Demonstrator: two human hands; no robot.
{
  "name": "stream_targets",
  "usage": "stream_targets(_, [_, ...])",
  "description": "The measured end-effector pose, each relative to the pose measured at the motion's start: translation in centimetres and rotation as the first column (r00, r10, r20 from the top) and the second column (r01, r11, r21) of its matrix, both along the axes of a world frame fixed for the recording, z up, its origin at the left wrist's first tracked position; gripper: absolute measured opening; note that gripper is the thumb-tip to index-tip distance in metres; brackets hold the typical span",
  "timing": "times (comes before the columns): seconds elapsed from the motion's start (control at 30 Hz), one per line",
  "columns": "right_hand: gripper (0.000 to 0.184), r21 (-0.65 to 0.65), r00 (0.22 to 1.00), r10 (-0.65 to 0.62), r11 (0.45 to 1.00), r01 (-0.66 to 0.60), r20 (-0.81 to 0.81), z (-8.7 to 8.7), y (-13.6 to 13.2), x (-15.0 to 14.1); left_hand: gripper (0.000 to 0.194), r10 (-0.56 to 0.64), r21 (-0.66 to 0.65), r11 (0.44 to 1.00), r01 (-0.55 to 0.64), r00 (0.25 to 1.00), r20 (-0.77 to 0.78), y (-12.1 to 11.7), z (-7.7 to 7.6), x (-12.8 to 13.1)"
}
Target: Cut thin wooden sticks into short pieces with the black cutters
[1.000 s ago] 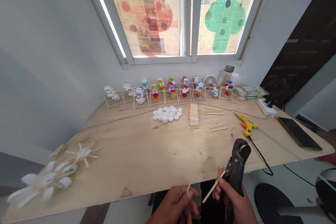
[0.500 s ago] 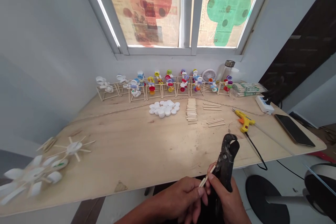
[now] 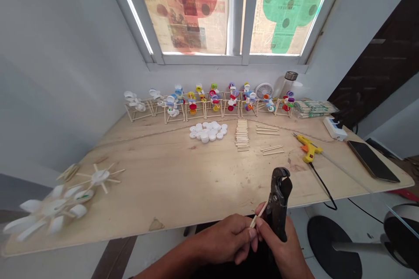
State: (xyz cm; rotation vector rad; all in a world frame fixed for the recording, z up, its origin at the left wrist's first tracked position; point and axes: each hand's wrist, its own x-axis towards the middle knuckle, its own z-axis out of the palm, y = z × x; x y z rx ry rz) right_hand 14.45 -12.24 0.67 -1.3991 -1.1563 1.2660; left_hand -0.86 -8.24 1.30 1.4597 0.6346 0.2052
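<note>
My left hand [image 3: 225, 239] pinches the lower end of a thin wooden stick [image 3: 258, 216] in its fingertips. My right hand [image 3: 278, 244] grips the handles of black metal cutting pliers [image 3: 279, 194], whose jaws point up and stand a little open. The stick's upper end reaches towards the pliers by the right fingers, and its tip is hidden there. Both hands are in front of the plywood table's near edge [image 3: 157, 231].
On the table lie white bottle caps [image 3: 207, 131], stacked wooden sticks [image 3: 242, 135], a yellow glue gun [image 3: 307, 148] with a black cord, and a phone [image 3: 373, 161]. Stick-and-cap models stand along the window wall. A white cap-and-stick wheel [image 3: 49, 211] lies at the left.
My left hand has moved right and closed on the stick near the pliers. The hands now sit close together. The pliers have shifted left, and the view has tilted slightly.
</note>
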Motion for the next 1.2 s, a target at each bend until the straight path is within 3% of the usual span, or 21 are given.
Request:
stream_targets(0.2, [0.029,0.079,0.987,-0.077,0.995,0.066,0.139,-1.0,0.4,0.1,0.044,0.001,0.083,0.997,0.003,0.999,-0.043,0.3,-0.5,-0.1])
stream_targets(0.4, [0.031,0.058,0.985,-0.157,0.986,0.153,0.072,-1.4,0.5,-0.3,0.045,0.003,0.045,0.999,-0.002,0.999,-0.037,0.8,-0.6,0.2])
stream_targets(0.6, [0.024,0.003,0.996,-0.084,0.996,0.084,-0.042,-1.7,1.0,0.4,0.040,0.040,-0.063,0.997,-0.041,0.999,-0.015,1.1,-0.7,0.6])
stream_targets(0.77, [0.020,0.036,0.988,-0.154,0.988,0.153,0.001,-1.2,1.5,0.7,0.034,0.132,-0.078,0.988,-0.133,0.991,-0.025,1.4,-0.8,0.7])
stream_targets(0.93, [0.015,0.042,0.983,-0.175,0.983,0.177,-0.050,-0.6,2.0,0.5,0.040,0.194,-0.047,0.979,-0.196,0.980,-0.046,2.2,-0.9,0.7])
stream_targets(1.2, [0.011,0.077,0.972,-0.201,0.974,0.211,-0.121,-0.7,2.2,0.4,0.039,0.156,-0.289,0.946,-0.150,0.988,-0.002,3.1,-0.5,0.9])
